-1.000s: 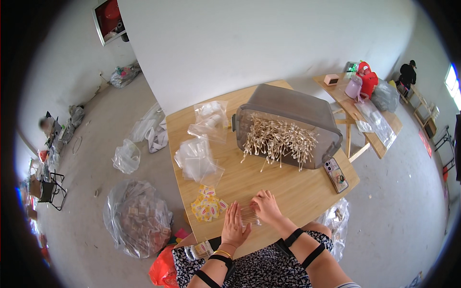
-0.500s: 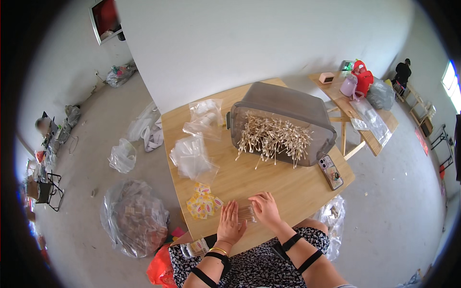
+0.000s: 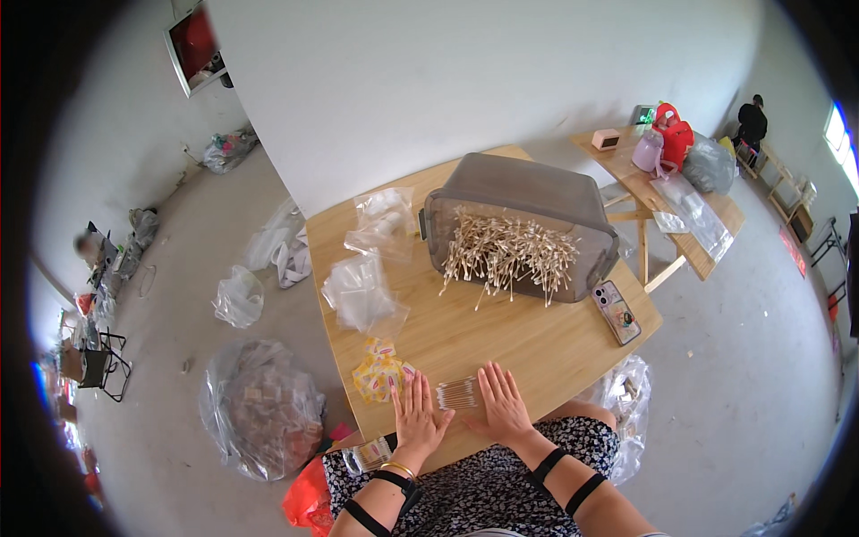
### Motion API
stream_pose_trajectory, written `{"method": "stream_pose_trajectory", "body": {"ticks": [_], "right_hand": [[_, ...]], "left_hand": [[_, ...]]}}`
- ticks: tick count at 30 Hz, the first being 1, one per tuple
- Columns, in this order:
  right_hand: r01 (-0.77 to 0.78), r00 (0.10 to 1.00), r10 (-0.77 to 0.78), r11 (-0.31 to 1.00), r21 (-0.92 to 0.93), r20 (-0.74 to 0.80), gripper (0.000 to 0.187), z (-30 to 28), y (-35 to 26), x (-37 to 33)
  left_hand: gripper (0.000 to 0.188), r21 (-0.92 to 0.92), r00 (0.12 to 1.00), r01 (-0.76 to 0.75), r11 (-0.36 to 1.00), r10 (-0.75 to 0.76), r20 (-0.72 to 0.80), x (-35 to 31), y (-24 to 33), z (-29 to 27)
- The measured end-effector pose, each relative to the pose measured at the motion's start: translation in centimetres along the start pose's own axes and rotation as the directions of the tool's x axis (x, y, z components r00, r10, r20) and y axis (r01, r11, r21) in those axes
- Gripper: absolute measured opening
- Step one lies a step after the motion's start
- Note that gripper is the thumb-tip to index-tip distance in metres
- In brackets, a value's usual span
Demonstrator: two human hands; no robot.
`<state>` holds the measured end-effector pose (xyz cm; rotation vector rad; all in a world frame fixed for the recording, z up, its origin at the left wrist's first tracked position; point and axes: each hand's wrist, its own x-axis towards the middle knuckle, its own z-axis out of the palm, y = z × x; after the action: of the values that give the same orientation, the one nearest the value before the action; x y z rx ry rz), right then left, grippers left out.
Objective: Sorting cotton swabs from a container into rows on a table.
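A small row of cotton swabs [image 3: 456,394] lies side by side on the wooden table [image 3: 483,336], near its front edge. To the left of the row, my left hand [image 3: 418,421] rests flat with its fingers stretched out, the fingertips by a pile of yellow and white paper cards [image 3: 380,370]. On the other side my right hand [image 3: 504,403] lies flat too, fingers extended and holding nothing. Farther back, a grey plastic bin [image 3: 528,188] is tipped on its side, and a heap of loose cotton swabs [image 3: 510,252] spills from its mouth.
Clear plastic bags [image 3: 362,291] lie at the table's left. A phone [image 3: 616,313] sits at the right edge. A large filled bag [image 3: 264,407] stands on the floor at left. A second table [image 3: 635,179] holds a red bag and a lilac container. Two other people are far off.
My right hand has gone from curled fingers to lying flat, right of the swabs. My left hand has shifted left, off the row, which now shows fully between my hands.
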<state>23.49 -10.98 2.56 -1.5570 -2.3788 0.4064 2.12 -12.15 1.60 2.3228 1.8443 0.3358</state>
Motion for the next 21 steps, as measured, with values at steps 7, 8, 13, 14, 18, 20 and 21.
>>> {"method": "stream_pose_trajectory", "body": {"ticks": [7, 8, 13, 14, 18, 20, 21], "right_hand": [[0.049, 0.998, -0.045, 0.990, -0.133, 0.038, 0.095, 2.3, -3.3, 1.5], [0.048, 0.998, -0.044, 0.990, -0.131, 0.038, 0.095, 2.3, -3.4, 1.5], [0.036, 0.997, -0.029, 0.993, -0.112, 0.069, 0.095, 2.2, -3.1, 1.5], [0.036, 0.997, -0.028, 0.993, -0.111, 0.070, 0.095, 2.5, -3.0, 1.4], [0.065, 0.998, -0.065, 0.984, -0.166, 0.005, 0.097, 2.8, -2.7, 1.4], [0.078, 0.996, -0.081, 0.991, -0.107, -0.026, 0.098, 2.6, -2.7, 1.4], [0.082, 0.997, -0.080, 0.990, -0.113, 0.018, 0.098, 2.4, -2.8, 1.5]], "left_hand": [[0.098, -0.040, 0.996, 0.038, 0.998, -0.034, 0.085, 0.3, 0.0, 0.9], [0.098, -0.039, 0.996, 0.038, 0.999, -0.034, 0.087, 0.3, 0.1, 0.9], [0.093, 0.092, 0.999, 0.005, 0.996, -0.009, 0.038, 0.4, 0.6, 0.5], [0.093, 0.092, 0.999, 0.005, 0.996, -0.009, 0.039, 0.3, 0.6, 0.5], [0.086, -0.090, 0.984, -0.128, 0.988, 0.138, 0.113, 0.4, 0.5, 0.3], [0.084, -0.065, 0.984, -0.141, 0.988, 0.147, 0.099, 0.3, 0.3, 0.4], [0.085, -0.040, 0.984, -0.137, 0.990, 0.140, 0.108, 0.2, 0.2, 0.5]]}}
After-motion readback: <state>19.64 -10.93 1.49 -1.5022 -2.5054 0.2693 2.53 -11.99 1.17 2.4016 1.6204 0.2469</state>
